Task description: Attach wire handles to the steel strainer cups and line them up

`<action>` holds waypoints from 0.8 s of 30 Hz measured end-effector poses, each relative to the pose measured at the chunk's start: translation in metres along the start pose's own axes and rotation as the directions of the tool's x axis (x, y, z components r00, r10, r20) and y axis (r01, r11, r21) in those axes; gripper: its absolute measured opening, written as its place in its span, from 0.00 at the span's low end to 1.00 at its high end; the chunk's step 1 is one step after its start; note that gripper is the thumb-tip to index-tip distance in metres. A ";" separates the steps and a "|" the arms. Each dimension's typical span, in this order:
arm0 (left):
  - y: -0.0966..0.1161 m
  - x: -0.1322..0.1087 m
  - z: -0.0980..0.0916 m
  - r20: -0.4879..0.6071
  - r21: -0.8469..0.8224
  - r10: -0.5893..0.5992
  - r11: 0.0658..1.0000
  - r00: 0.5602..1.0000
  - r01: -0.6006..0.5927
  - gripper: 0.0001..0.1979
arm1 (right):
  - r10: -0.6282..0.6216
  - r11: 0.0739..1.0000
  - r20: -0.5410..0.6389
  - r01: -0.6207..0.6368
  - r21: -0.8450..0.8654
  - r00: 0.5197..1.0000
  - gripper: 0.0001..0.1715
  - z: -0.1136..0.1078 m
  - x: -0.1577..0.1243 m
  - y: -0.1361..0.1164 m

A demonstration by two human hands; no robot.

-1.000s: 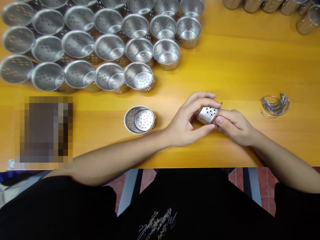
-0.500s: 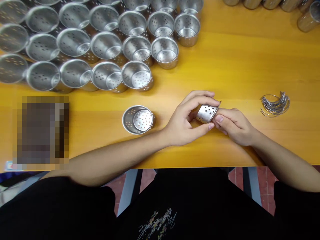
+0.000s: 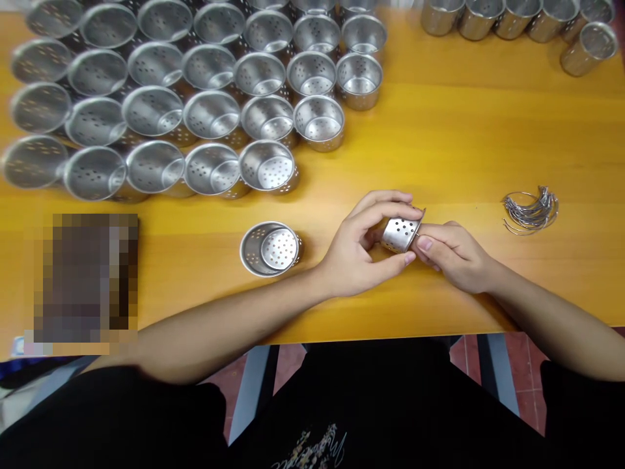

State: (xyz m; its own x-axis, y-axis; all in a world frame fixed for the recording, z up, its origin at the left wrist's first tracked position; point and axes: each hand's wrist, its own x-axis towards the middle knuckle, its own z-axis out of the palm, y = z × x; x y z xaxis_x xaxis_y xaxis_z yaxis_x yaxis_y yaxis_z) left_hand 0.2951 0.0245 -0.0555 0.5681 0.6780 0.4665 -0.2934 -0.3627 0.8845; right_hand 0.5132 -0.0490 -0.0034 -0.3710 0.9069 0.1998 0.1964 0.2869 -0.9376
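Going by the head view, the left hand (image 3: 359, 251) is wrapped around a silver perforated metal cup (image 3: 400, 234) over the yellow wooden bench (image 3: 439, 143); the right hand (image 3: 458, 257) pinches what looks like a thin silvery wire (image 3: 417, 235) at its rim. Hold the cup steady, pinch close imo.

Silver cup (image 3: 400, 234) — dotted hole pattern

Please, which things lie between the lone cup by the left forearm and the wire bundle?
In the head view, the left hand, the held cup and the right hand lie between the lone cup and the wire bundle.
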 end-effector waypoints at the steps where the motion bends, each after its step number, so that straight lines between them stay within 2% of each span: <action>1: 0.000 0.000 0.000 -0.001 0.002 0.000 1.000 1.000 0.000 0.31 | -0.003 1.000 0.001 0.003 0.000 1.000 0.28 0.000 0.000 0.000; 10: 0.000 0.001 0.000 0.015 0.030 0.016 0.999 1.000 -0.016 0.29 | -0.014 1.000 -0.009 0.014 -0.017 1.000 0.27 -0.001 -0.001 0.002; 13: 0.000 0.001 0.000 0.026 0.029 0.018 0.999 0.999 -0.019 0.30 | 0.005 1.000 -0.051 -0.006 -0.023 0.999 0.26 -0.002 -0.002 0.002; 16: 0.000 0.002 -0.001 0.043 0.009 0.037 0.999 0.998 -0.038 0.32 | 0.031 0.999 -0.179 -0.034 -0.012 0.983 0.21 0.000 -0.005 0.002; 20: 0.002 0.003 -0.003 0.025 -0.053 0.032 0.998 0.999 -0.031 0.33 | 0.069 0.995 -0.412 -0.094 -0.042 0.909 0.13 0.005 -0.009 0.001; 24: 0.005 0.003 -0.004 0.068 -0.157 -0.005 0.988 0.998 0.015 0.32 | 0.007 0.983 -0.534 -0.104 -0.151 0.845 0.15 0.005 -0.008 0.000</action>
State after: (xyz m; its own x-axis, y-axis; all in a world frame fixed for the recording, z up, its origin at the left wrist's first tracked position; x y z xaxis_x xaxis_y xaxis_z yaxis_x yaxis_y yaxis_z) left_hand 0.2919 0.0273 -0.0499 0.6202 0.6349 0.4607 -0.4016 -0.2475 0.8817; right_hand 0.5119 -0.0577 -0.0067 0.1728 0.9335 0.3141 0.3682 0.2346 -0.8997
